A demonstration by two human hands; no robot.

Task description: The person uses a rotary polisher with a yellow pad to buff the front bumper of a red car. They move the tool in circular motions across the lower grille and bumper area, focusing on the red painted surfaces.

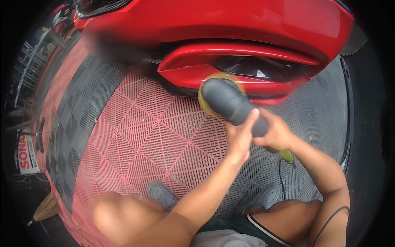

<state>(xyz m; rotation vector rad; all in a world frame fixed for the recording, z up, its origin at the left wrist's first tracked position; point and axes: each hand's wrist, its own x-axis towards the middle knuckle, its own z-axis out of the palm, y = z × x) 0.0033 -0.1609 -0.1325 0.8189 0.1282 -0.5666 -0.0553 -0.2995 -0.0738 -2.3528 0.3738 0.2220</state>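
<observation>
2 grey shoes (pixel 161 194) are near the front edge of the red and grey floor (pixel 144 152), well apart. By its left edge lies a broom (pixel 46 207), with a sign (pixel 28 154) farther along. Past the shoes, the left hand (pixel 238 138) is clamped on the handle of the dark polisher (pixel 230 101), and the right hand (pixel 276 131) is wrapped round it from the other side. A cord (pixel 281 177) hangs beside the right hand. The polisher is at the bottom edge of the red bumper (pixel 183 76), below the left end of the dark lamp (pixel 257 68). Its yellow pad (pixel 203 105) pokes out past that edge; the polisher hides where they meet.

If the pad tips on that edge, I think it could catch and jump, or rub the paint thin. Staying too long on 1 spot could make the paint hot. A foot could snag the cord and tug the polisher.

I count 2 shoes, 1 broom, 1 sign, 2 hands, 1 polisher, 1 pad, 1 bumper and 1 lamp.
</observation>
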